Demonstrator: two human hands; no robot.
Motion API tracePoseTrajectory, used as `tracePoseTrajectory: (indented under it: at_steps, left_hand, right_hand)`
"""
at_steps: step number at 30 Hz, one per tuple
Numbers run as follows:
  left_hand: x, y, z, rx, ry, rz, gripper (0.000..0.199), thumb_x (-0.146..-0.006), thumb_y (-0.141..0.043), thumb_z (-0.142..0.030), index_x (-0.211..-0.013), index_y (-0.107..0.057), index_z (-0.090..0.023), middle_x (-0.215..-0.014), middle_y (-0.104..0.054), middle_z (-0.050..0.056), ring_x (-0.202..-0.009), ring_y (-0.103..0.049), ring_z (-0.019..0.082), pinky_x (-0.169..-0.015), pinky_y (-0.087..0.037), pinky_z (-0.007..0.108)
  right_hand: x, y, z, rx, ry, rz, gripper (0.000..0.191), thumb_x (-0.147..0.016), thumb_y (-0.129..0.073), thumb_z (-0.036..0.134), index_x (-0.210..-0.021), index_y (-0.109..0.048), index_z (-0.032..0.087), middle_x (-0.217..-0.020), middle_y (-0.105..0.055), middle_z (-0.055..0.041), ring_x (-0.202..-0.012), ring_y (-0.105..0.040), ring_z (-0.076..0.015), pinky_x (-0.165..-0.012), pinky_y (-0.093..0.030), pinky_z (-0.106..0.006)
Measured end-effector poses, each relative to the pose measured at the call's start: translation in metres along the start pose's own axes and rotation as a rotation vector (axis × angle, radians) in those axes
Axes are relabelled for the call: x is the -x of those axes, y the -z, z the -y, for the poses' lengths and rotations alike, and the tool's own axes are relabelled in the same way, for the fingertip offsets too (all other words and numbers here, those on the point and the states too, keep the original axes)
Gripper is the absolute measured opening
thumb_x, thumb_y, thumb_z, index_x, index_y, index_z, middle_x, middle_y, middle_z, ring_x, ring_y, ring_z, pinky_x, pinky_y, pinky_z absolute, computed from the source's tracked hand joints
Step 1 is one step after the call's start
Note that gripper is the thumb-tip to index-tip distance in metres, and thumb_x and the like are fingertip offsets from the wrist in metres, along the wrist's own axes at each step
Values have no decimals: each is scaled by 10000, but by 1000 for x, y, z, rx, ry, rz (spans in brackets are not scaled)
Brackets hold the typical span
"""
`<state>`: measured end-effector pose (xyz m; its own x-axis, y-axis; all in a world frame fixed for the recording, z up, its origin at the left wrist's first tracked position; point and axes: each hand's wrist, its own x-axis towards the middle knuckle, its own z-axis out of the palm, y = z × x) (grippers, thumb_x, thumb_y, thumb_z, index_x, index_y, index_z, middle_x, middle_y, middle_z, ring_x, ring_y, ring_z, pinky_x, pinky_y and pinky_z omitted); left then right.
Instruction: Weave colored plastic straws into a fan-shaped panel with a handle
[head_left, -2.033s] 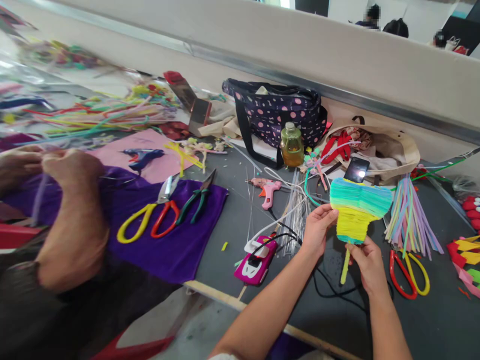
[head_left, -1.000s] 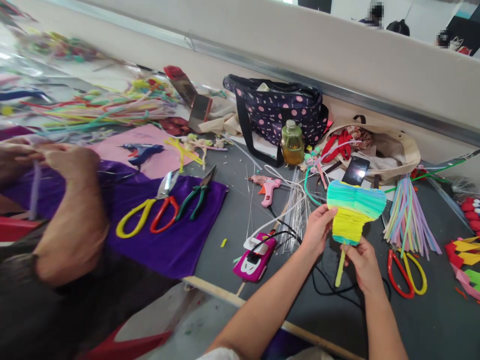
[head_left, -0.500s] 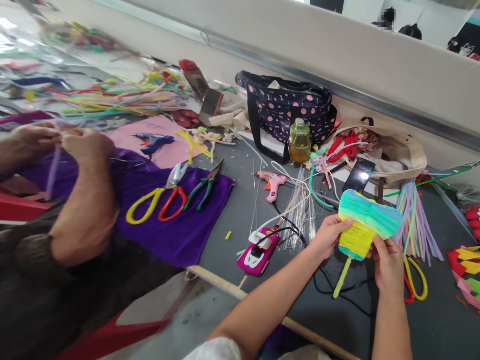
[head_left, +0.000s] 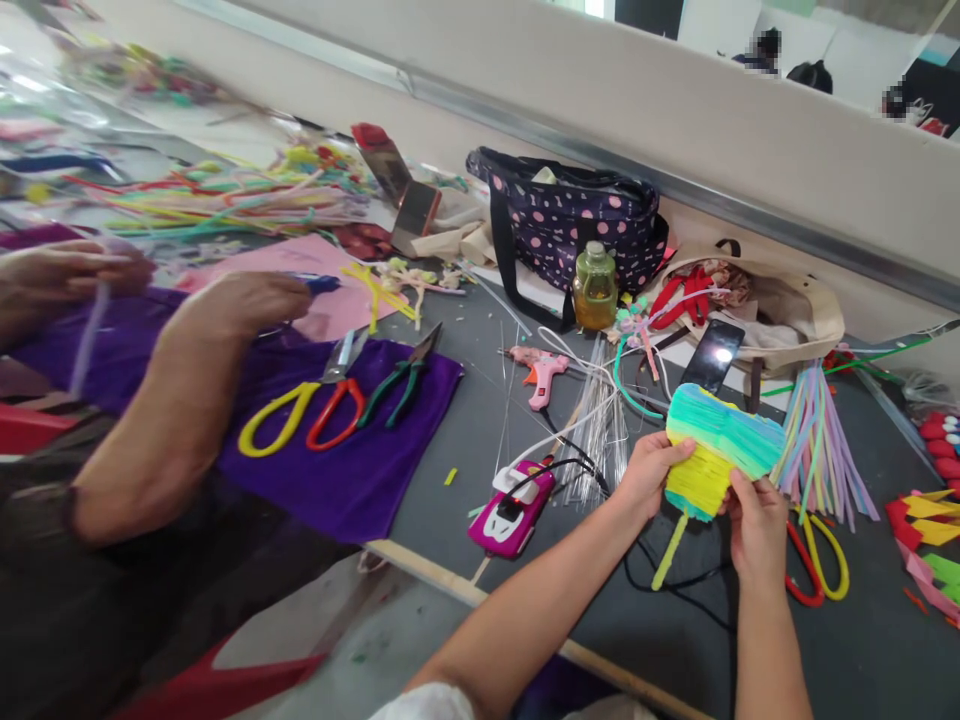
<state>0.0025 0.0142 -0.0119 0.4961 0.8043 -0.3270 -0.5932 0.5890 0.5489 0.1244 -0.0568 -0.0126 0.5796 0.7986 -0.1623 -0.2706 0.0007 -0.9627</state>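
Observation:
A flat fuzzy piece (head_left: 720, 435), blue-green on top and yellow below with a thin yellow-green stem, is held up above the dark table at the right. My left hand (head_left: 654, 468) pinches its left edge, thumb on the front face. At its lower right edge my right hand (head_left: 756, 515) grips it, with the thumb in front. The other fingers of both hands are partly behind the piece. Red-and-yellow scissors (head_left: 817, 560) lie beside my right wrist, and pastel strips (head_left: 825, 440) spread just beyond that hand.
At the left, a co-worker's hand (head_left: 259, 300) is over a blue glue gun. Scissors (head_left: 330, 400) and pliers (head_left: 401, 380) lie on purple cloth (head_left: 360, 500). A pink glue gun (head_left: 541, 372), magenta power strip (head_left: 514, 510), bottle (head_left: 596, 288) and bags (head_left: 574, 210) stand or lie ahead.
One of the co-worker's hands has moved right from the pale strip to the blue glue gun. The view has shifted slightly; my hands still hold the piece in much the same pose.

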Motion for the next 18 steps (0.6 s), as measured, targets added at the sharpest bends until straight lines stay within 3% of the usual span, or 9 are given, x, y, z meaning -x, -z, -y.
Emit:
tracePoseTrajectory:
  at_steps: [7,11,15,18]
  left_hand:
    - [-1,-2,1,0,5,33,424,-616,-840,-329,-923,-704,-70,-859,-753,168,-702,-714,265,-712,-552,364]
    - [-4,-2,4,64,88,152,443,-718,-759,-377,-1038,-681,-81,-980,-738,186,-774,-717,274,-739,-550,368]
    - [-7,2,5,99,130,246,410,-744,-734,-327,-1059,-666,-73,-1009,-729,196,-809,-715,283,-756,-549,377]
    - [-11,6,4,106,96,234,373,-771,-714,-315,-1041,-671,-61,-1012,-728,195,-868,-710,282,-794,-540,360]
  right_hand:
    - [-4,0,-5,-59,-34,-21,262,-673,-784,359,-743,-622,166,-531,-577,54,-429,-496,-86,-414,-400,-204]
    - [-6,3,-6,-48,-45,-9,267,-680,-784,379,-752,-628,175,-542,-575,58,-427,-493,-81,-420,-412,-206]
    - [-11,9,-7,24,-86,89,320,-680,-783,435,-750,-624,166,-572,-580,42,-446,-499,-87,-413,-409,-206]
    - [-15,15,-4,115,-12,31,375,-686,-767,482,-848,-638,170,-677,-624,15,-496,-514,-94,-411,-411,-201]
